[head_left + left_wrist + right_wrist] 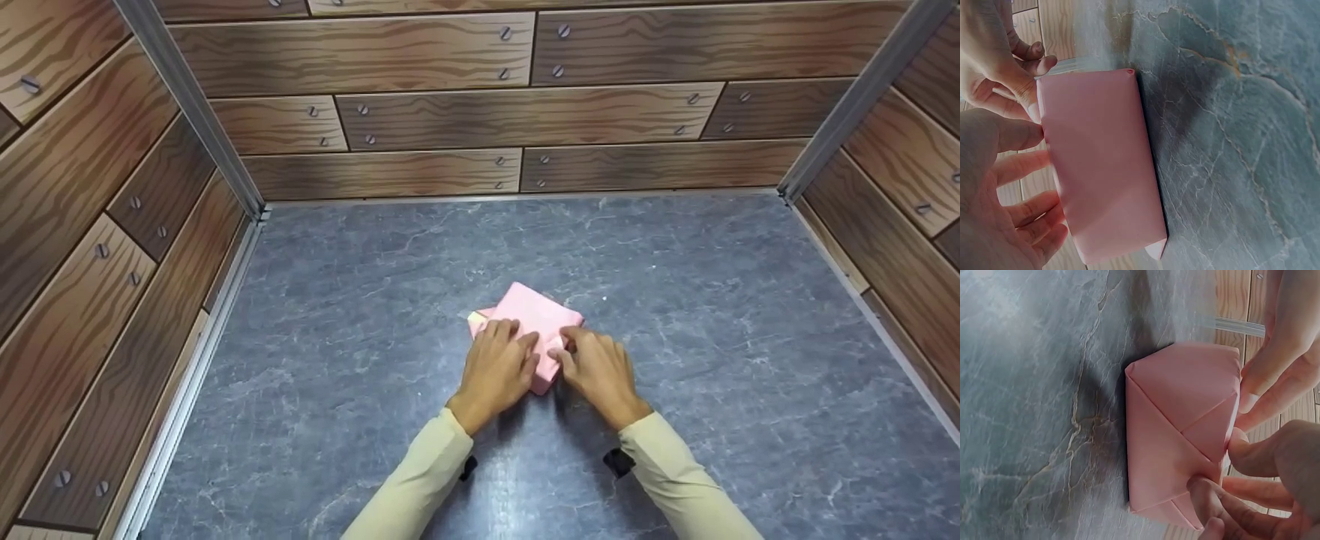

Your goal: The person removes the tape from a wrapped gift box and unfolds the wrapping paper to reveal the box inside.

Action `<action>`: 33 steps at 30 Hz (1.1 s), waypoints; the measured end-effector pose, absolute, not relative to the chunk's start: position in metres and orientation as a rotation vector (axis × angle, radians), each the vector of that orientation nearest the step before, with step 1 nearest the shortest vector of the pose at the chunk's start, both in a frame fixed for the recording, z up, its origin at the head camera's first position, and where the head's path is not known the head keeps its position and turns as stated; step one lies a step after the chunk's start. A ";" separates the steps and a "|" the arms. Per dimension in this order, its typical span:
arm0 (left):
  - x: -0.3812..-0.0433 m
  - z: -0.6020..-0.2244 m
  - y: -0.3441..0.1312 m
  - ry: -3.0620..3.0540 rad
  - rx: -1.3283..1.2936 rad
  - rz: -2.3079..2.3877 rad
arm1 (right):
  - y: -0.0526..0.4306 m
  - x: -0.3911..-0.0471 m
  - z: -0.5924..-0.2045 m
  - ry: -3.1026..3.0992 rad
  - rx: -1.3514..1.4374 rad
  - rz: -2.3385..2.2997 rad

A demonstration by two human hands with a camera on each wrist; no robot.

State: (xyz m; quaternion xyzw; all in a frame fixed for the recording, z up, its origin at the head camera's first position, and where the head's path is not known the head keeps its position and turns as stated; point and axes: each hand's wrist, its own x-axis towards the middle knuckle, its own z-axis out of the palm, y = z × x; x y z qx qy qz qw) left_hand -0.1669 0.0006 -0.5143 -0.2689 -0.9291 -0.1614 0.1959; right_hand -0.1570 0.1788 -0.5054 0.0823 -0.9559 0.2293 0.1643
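A box-shaped parcel wrapped in pink paper (529,306) sits on the grey marbled surface, turned at an angle. My left hand (496,364) lies over its left part, fingertips on the top face and its edge. On the parcel's near right side, my right hand (600,367) pinches the wrapping at the edge between thumb and fingers. Diagonal folds cross the end of the pink parcel (1174,433) in the right wrist view. The long side of the parcel (1103,163) looks smooth in the left wrist view, with a small paper flap (1156,248) sticking out at a lower corner.
A pink and pale-yellow corner (477,319) pokes out at the parcel's left. Wood-patterned panels (435,120) wall in the back and both sides, with metal strips (202,337) along the surface's edges. A dark device (619,462) is at the right wrist.
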 end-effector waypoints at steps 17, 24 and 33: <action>-0.165 -0.513 -0.005 -2.667 -0.736 -0.528 | 0.186 -0.165 -0.507 -2.723 0.244 0.726; -0.164 -0.511 -0.002 -2.711 -0.791 -0.512 | 0.193 -0.169 -0.510 -2.709 0.314 0.793; -0.166 -0.511 -0.001 -2.742 -0.838 -0.507 | 0.196 -0.173 -0.510 -2.689 0.376 0.805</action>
